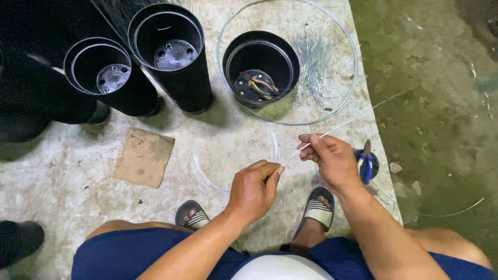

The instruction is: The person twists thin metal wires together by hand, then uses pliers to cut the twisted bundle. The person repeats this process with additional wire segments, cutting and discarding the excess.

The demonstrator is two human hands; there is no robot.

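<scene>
left hand (pixel 253 189) – fingers pinch clear wire (pixel 311 141) | right hand (pixel 332 161) – same wire | brown cardboard square (pixel 144 157) – left, on floor

Your left hand (pixel 254 189) sits at lower centre of the frame, fingers curled, thumb and forefinger pinched. Your right hand (pixel 332 162), just right of it, pinches too, forearm angling to the lower right.

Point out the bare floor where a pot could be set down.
Bare concrete lies left of the cardboard piece, below the lying black pots, and between the cardboard and the left hand. Around the upright pot it is crowded: wire hoop, cut wires; pliers beside the right hand.
</scene>
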